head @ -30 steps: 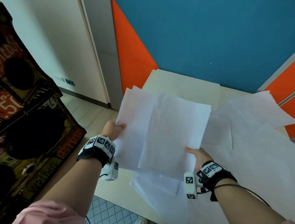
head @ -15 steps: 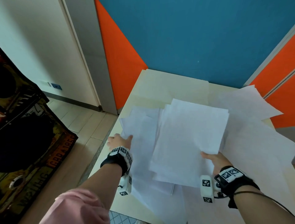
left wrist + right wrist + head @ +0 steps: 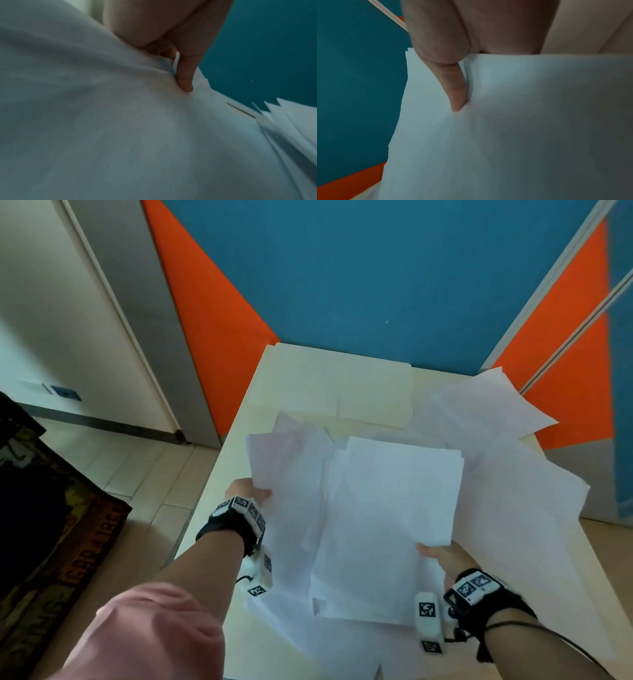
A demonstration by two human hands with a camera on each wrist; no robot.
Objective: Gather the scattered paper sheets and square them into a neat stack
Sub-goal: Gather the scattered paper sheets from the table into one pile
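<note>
A loose bundle of white paper sheets [image 3: 387, 515] is held above the cream table [image 3: 308, 378], its edges uneven and fanned. My left hand [image 3: 248, 493] pinches the bundle's left edge, thumb on top; in the left wrist view the thumb [image 3: 185, 75] presses on the paper [image 3: 120, 135]. My right hand [image 3: 442, 556] pinches the lower right corner, and the right wrist view shows its thumb [image 3: 453, 86] on the sheets [image 3: 505, 135]. More sheets [image 3: 507, 491] lie scattered on the table to the right and below the bundle.
The table stands against a blue and orange wall [image 3: 359, 278]. To its left are tiled floor [image 3: 130, 467] and a dark printed crate [image 3: 51, 542]. A pale folder or board [image 3: 335, 385] lies at the table's far end. A pink sleeve [image 3: 147, 635] covers my left upper arm.
The bundle came down from in front of my face toward the table and moved right. My left hand regripped its left edge; the right hand kept its hold.
</note>
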